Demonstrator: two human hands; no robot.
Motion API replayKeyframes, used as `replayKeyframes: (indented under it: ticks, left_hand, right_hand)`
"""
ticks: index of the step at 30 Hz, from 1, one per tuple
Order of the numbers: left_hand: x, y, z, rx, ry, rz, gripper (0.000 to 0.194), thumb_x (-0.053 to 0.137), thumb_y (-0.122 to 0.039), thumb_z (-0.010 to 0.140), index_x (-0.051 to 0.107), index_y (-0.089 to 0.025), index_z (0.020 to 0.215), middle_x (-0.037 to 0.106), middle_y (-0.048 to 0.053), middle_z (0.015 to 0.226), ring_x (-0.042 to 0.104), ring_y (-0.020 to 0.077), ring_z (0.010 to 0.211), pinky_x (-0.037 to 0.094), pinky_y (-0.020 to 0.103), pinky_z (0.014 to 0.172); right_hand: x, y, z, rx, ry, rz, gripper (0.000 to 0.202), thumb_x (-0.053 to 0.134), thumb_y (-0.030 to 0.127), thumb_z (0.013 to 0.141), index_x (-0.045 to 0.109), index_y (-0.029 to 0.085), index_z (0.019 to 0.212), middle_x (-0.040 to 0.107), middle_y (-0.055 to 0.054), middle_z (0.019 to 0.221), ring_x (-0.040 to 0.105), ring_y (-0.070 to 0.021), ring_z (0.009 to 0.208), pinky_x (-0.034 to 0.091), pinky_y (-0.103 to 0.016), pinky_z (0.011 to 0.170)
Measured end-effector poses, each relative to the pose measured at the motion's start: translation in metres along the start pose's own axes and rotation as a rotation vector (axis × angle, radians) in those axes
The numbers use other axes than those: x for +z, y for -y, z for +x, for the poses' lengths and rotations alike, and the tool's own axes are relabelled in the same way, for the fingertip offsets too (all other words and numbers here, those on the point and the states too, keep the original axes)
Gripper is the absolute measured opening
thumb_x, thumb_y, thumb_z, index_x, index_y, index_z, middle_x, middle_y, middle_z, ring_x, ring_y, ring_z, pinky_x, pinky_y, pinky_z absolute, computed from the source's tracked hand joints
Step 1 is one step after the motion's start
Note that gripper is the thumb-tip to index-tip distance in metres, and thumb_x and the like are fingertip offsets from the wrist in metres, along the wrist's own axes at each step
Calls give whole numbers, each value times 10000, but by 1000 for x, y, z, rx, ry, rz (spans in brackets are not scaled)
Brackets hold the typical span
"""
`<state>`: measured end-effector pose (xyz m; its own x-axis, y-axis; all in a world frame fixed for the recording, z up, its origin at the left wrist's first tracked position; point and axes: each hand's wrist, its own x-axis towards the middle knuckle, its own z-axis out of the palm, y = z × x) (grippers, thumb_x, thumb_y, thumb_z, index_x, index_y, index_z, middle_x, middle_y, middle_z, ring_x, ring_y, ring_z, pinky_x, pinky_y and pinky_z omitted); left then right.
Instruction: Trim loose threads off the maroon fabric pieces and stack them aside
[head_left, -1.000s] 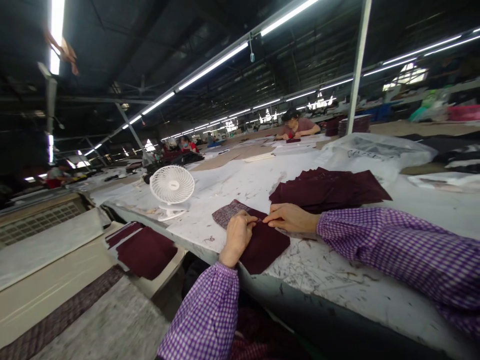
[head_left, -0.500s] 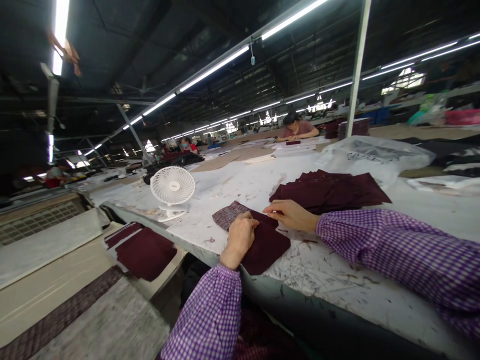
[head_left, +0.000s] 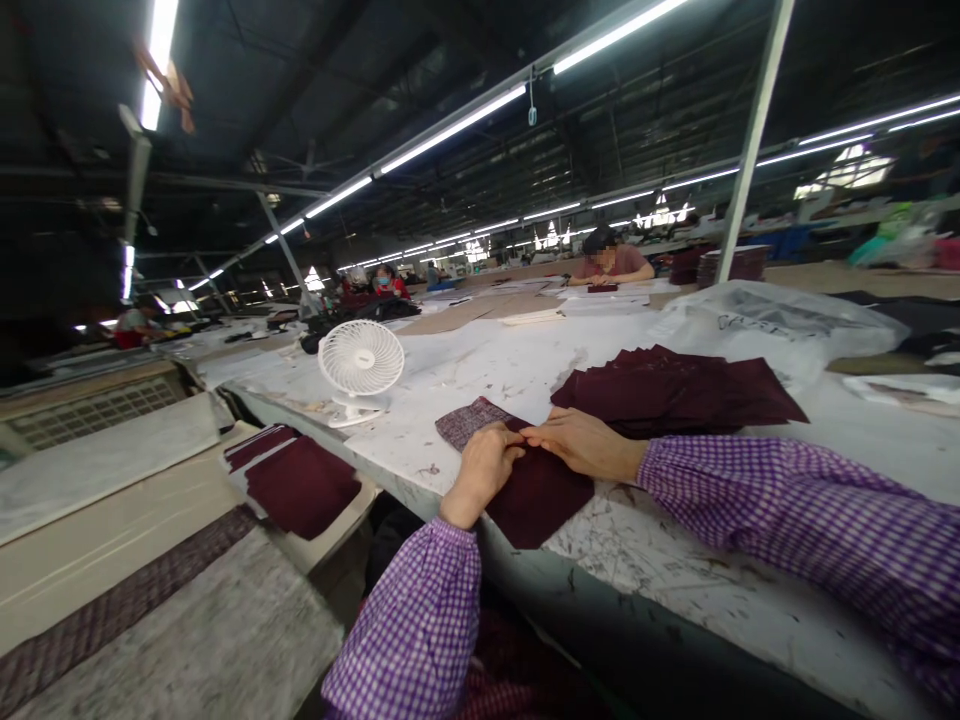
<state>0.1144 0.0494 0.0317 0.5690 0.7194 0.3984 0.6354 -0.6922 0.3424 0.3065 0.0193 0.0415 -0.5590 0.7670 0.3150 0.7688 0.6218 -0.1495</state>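
A maroon fabric piece [head_left: 541, 500] with a speckled grey-maroon section [head_left: 466, 422] at its far left end lies at the table's front edge. My left hand [head_left: 486, 465] rests on it, its fingers curled and closed on the cloth. From the right, my right hand [head_left: 581, 443] meets it, fingers pressed together on the fabric's upper part, its fingertips touching those of my left. What lies under the fingertips is hidden. Just beyond my right hand is a fanned pile of maroon fabric pieces [head_left: 675, 388].
A white fan [head_left: 361, 360] stands left on the worn white table [head_left: 480, 350]. Lower left, stacked maroon pieces [head_left: 304, 488] lie on a cream surface. A clear plastic bag [head_left: 787, 320] sits behind the pile. A person [head_left: 613, 262] leans over the far table near a metal post [head_left: 754, 150].
My right hand has come left and down from just above the fabric, and its fingertips now touch the cloth beside my left hand. The view has shifted slightly left.
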Motion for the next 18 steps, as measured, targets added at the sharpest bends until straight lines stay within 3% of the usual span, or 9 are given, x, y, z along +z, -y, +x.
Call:
replayKeyframes:
  ticks: [7, 11, 18]
  left_hand:
    - [-10, 20, -27, 3, -80, -88, 207, 540, -144, 811, 724, -207, 883, 649, 39, 849, 572, 161, 807, 436, 263, 738]
    - [-12, 16, -36, 48, -128, 35, 228, 497, -196, 859, 723, -220, 846, 639, 50, 817, 513, 178, 817, 372, 309, 755]
    - [-16, 19, -41, 102, -119, 172, 273, 440, -250, 906, 698, -240, 815, 618, 24, 804, 477, 169, 804, 299, 325, 722]
  right_hand:
    - [0, -2, 7, -44, 26, -58, 358, 370, 145, 867, 649, 161, 1091, 672, -82, 945, 546, -198, 834, 379, -359, 848]
    - [-2, 4, 6, -43, 67, -150, 379, 382, 117, 855, 644, 190, 1119, 648, -81, 925, 519, -193, 817, 367, -346, 823]
    - [-16, 22, 16, -79, 247, -412, 428, 437, 91, 816, 616, 246, 1172, 620, -90, 927, 499, -208, 870, 327, -316, 741]
